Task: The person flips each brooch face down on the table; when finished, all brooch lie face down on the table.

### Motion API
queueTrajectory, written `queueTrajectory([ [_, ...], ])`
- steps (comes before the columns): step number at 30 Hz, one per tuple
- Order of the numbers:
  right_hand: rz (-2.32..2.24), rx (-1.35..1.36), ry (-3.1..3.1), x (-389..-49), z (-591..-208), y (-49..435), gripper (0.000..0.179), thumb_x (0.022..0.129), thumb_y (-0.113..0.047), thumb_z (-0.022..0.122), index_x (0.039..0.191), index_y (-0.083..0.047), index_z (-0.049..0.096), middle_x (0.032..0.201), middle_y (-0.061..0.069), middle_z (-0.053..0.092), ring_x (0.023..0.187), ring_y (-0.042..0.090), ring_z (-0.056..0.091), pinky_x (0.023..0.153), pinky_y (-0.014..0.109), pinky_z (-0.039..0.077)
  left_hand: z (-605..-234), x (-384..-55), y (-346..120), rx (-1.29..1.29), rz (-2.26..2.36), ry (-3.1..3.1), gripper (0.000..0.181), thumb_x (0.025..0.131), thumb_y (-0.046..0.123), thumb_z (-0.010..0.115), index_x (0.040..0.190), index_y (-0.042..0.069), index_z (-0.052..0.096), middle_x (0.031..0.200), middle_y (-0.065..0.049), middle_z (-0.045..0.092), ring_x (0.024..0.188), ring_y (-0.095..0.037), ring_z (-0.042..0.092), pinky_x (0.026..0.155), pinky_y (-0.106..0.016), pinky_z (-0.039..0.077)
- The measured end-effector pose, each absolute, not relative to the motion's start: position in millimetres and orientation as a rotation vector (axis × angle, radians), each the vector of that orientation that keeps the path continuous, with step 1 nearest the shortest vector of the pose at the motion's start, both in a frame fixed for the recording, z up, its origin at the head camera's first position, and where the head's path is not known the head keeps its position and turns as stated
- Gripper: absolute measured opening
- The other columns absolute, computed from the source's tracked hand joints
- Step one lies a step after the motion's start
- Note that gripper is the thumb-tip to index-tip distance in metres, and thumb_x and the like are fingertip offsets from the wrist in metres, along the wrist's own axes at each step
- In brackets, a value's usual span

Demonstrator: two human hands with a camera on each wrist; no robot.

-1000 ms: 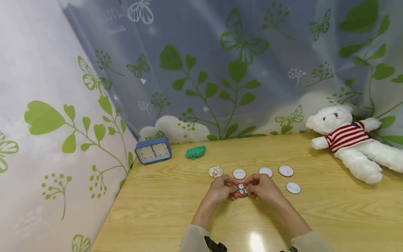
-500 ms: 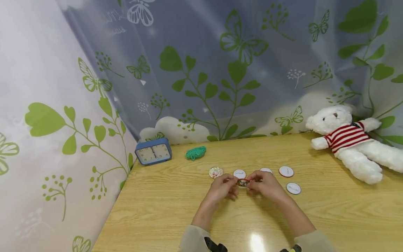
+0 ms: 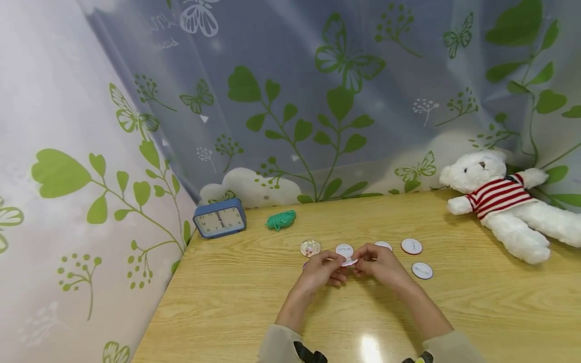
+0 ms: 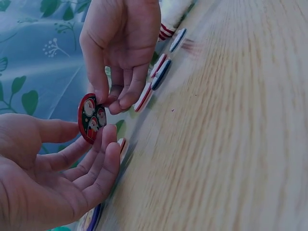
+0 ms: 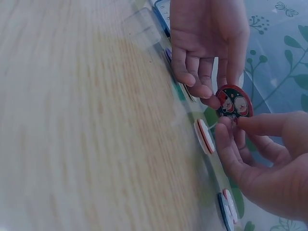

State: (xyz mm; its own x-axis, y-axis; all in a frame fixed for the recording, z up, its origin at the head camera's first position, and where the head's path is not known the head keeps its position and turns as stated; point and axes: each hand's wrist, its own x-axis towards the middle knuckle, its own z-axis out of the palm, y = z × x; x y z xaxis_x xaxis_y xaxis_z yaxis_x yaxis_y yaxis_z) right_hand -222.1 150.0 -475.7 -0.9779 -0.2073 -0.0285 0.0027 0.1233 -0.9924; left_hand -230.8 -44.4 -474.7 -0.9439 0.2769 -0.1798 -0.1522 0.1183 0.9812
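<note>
We saw the left hand (image 3: pixel 317 273) and the right hand (image 3: pixel 383 266) pinch a round badge (image 4: pixel 90 118) between them, up off the desk (image 3: pixel 227 302). We thought it could slip and fall, because only fingertips (image 4: pixel 100 95) held its thin edge, and it might bump the other badges (image 3: pixel 411 246) lying near. The hands faced each other, and the arms (image 3: pixel 292 307) reached in from the near side. Farther back we saw green string (image 3: pixel 281 220), a blue clock (image 3: pixel 220 218) and, off right, a white bear (image 3: pixel 499 194).

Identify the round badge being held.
The red-rimmed badge, pinched by the left hand and right hand; the other badges lie on the table.
</note>
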Motion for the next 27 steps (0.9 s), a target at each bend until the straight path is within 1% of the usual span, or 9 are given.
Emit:
queueTrajectory([
  [3,-1.979,-0.211,2.216,-222.5,-476.2,150.0,0.018,0.097,0.005,0.059,0.114,0.011,0.063,0.101,0.02,0.065,0.089,0.024,0.068,0.078,0.033,0.064,-474.6,-230.6,-45.2,0.132,1.892,2.099,0.019,0.104,0.01,0.062,0.118,-0.002,0.068,0.098,-0.018,0.073,0.076,-0.024,0.074,0.066,-0.034,0.064],
  [6,-1.978,-0.201,2.215,-222.5,-476.1,149.4,0.019,0.097,0.005,0.058,0.113,0.012,0.064,0.099,0.018,0.066,0.088,0.023,0.068,0.077,0.032,0.064,-474.7,-230.9,-46.5,0.15,1.896,2.101,0.019,0.103,0.006,0.061,0.119,-0.002,0.068,0.096,-0.017,0.072,0.076,-0.025,0.073,0.066,-0.034,0.064],
  [10,-1.97,-0.158,2.204,-222.3,-475.8,148.0,0.019,0.099,0.003,0.056,0.114,0.012,0.063,0.1,0.016,0.068,0.086,0.021,0.069,0.076,0.032,0.064,-473.7,-231.4,-47.6,0.163,1.917,2.08,0.02,0.101,0.002,0.062,0.12,-0.002,0.067,0.093,-0.014,0.07,0.073,-0.021,0.071,0.065,-0.031,0.062],
  [16,-1.988,-0.123,2.149,-220.9,-476.1,148.0,0.019,0.1,0.003,0.058,0.116,0.013,0.059,0.101,0.017,0.065,0.083,0.022,0.068,0.074,0.032,0.065,-473.2,-232.0,-47.5,0.154,1.965,2.041,0.03,0.098,-0.005,0.063,0.127,-0.003,0.062,0.093,-0.013,0.07,0.07,-0.016,0.068,0.064,-0.025,0.06],
  [20,-1.985,-0.101,2.143,-219.6,-476.7,148.0,0.017,0.099,0.006,0.06,0.114,0.013,0.058,0.098,0.016,0.063,0.081,0.021,0.067,0.072,0.031,0.065,-474.4,-231.9,-46.5,0.161,1.95,2.076,0.029,0.097,-0.005,0.063,0.126,-0.004,0.063,0.094,-0.014,0.071,0.07,-0.016,0.068,0.064,-0.025,0.059],
  [27,-1.961,-0.076,2.163,-218.7,-477.0,147.6,0.013,0.098,0.007,0.06,0.109,0.013,0.057,0.093,0.016,0.062,0.079,0.022,0.068,0.07,0.031,0.065,-475.4,-229.9,-44.4,0.172,1.888,2.153,0.027,0.099,-0.001,0.063,0.125,-0.004,0.066,0.098,-0.015,0.071,0.073,-0.018,0.068,0.064,-0.028,0.061],
])
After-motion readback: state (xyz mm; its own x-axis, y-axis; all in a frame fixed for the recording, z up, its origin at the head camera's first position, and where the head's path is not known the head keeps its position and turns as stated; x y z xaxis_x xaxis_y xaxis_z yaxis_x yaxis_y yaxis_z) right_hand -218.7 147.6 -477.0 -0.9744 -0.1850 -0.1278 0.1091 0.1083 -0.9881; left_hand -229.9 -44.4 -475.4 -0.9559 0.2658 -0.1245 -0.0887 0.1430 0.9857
